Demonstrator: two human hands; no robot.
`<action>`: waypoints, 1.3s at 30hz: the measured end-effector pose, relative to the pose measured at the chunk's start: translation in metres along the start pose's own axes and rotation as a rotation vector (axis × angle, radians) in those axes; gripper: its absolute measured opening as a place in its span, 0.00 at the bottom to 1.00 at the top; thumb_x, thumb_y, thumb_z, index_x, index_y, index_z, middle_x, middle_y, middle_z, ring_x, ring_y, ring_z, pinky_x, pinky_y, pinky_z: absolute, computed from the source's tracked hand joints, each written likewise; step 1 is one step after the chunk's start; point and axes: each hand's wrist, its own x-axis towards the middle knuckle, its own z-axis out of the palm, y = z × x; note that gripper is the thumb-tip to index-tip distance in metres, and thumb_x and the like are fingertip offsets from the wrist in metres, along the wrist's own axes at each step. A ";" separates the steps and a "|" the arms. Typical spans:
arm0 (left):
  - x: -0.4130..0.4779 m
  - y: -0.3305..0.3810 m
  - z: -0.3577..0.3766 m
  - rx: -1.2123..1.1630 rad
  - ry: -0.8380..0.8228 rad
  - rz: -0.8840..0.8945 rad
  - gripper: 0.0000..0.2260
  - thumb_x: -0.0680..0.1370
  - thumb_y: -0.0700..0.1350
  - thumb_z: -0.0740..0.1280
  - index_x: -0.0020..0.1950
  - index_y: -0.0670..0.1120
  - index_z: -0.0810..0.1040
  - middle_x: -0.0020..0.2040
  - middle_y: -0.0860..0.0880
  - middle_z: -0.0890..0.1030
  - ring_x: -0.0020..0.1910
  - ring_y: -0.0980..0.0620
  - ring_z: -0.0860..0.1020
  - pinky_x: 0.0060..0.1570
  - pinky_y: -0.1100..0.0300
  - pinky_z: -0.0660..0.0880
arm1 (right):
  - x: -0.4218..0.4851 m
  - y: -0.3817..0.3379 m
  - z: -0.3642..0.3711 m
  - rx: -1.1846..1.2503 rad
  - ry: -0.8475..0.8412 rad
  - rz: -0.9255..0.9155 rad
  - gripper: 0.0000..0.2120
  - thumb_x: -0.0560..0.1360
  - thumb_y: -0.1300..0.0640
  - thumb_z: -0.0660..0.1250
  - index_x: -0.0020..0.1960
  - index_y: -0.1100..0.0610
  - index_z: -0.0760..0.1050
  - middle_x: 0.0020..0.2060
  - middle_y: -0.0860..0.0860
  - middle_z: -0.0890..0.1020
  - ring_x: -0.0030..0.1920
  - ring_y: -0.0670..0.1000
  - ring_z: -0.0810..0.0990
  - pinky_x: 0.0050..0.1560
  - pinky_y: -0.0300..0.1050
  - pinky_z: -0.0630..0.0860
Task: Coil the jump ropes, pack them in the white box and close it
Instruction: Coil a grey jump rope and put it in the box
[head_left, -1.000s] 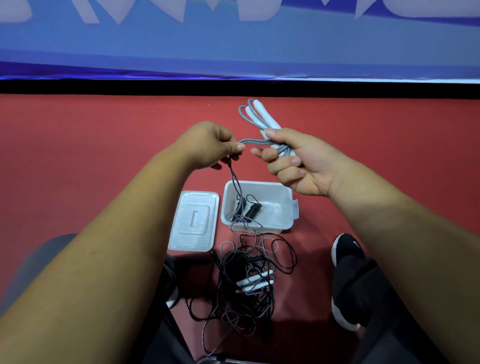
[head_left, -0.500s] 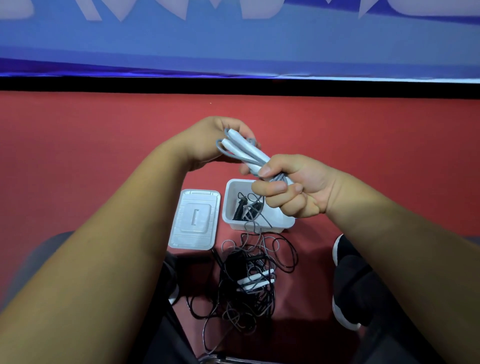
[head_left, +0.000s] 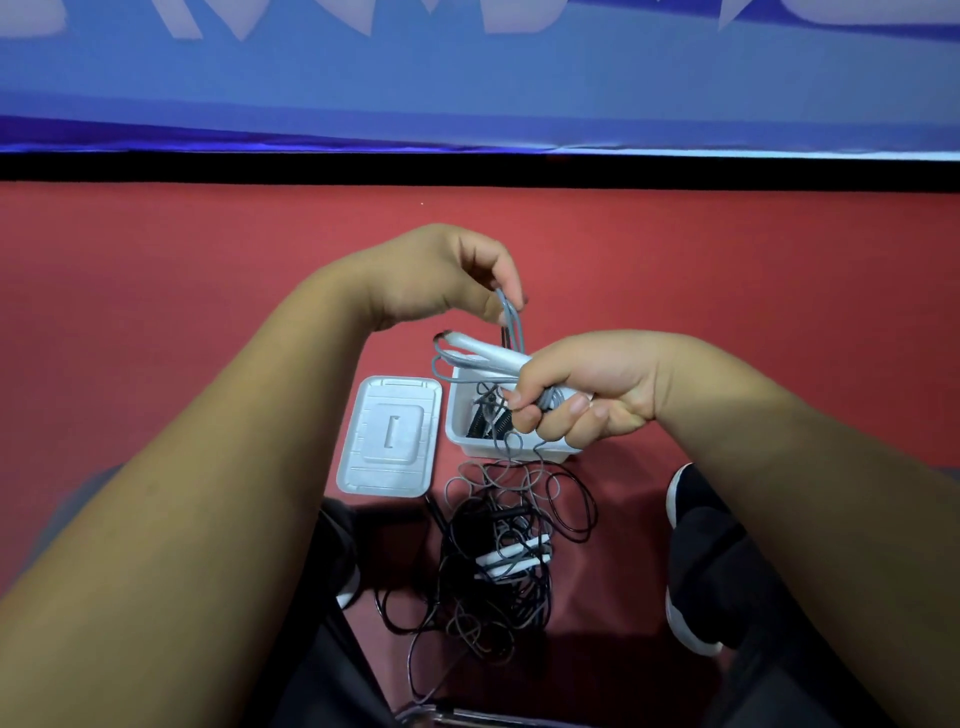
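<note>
Head view: above the white box (head_left: 457, 431), right hand (head_left: 587, 395) clenches a gray jump rope (head_left: 488, 354) by its handles; left hand (head_left: 431, 275) pinches its loop. Best to wrap snugly so it fits inside.

- The right hand (head_left: 587, 387) has been lowered from well beyond the white box (head_left: 462, 434) to directly over it.
- The white handles (head_left: 483, 351) gripped in it have been swung towards the box's far left corner.
- The left hand (head_left: 441, 275) has been lifted off the handle tips, and a grey cord loop (head_left: 511, 317) is now pinched above the box's far edge.
</note>
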 end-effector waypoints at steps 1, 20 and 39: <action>0.000 0.001 0.002 0.041 0.006 -0.012 0.10 0.73 0.31 0.75 0.48 0.44 0.86 0.49 0.41 0.87 0.52 0.42 0.85 0.57 0.49 0.81 | 0.001 0.000 0.000 0.016 0.047 0.001 0.03 0.81 0.63 0.62 0.52 0.57 0.68 0.37 0.51 0.73 0.25 0.42 0.60 0.22 0.34 0.52; 0.008 -0.022 0.016 0.176 -0.013 -0.431 0.05 0.80 0.37 0.72 0.55 0.38 0.83 0.49 0.34 0.86 0.45 0.44 0.88 0.39 0.56 0.83 | 0.010 -0.014 0.001 0.275 0.441 -0.402 0.12 0.80 0.50 0.74 0.56 0.55 0.74 0.34 0.48 0.69 0.27 0.43 0.59 0.22 0.34 0.54; 0.000 0.004 0.009 -0.280 0.070 -0.173 0.07 0.84 0.45 0.68 0.56 0.42 0.80 0.43 0.45 0.81 0.51 0.44 0.87 0.48 0.52 0.85 | 0.002 -0.023 -0.012 0.530 0.515 -0.528 0.22 0.81 0.40 0.66 0.62 0.58 0.74 0.32 0.47 0.68 0.25 0.43 0.57 0.20 0.36 0.53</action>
